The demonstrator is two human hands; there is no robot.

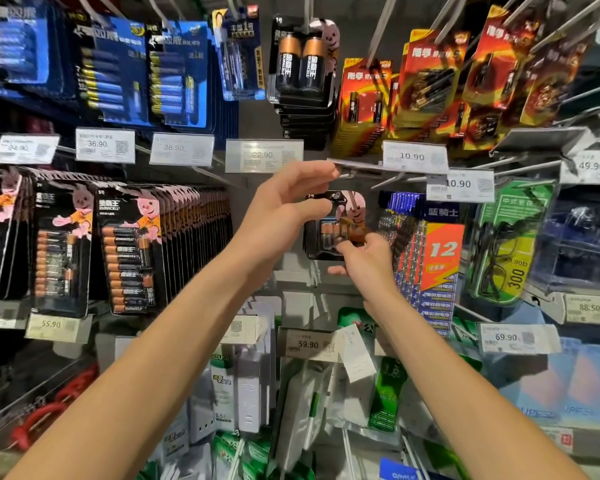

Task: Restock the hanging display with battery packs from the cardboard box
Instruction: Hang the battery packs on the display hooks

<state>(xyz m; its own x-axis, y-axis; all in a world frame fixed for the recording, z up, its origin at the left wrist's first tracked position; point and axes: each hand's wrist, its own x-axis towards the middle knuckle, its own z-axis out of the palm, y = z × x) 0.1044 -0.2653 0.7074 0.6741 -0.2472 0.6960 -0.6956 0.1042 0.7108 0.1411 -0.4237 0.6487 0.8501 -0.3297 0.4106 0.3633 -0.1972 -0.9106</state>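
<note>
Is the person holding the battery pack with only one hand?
No, the left hand grips the top of the battery pack while the right hand pinches its lower edge.

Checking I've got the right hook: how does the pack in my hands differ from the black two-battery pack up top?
The held pack shows several small cells; the hanging two-cell pack shows two fat ones. The held pack is gripped by the left hand and right hand; the hanging one fronts a stack on its hook. Both are black cards with a pink bunny.
</note>
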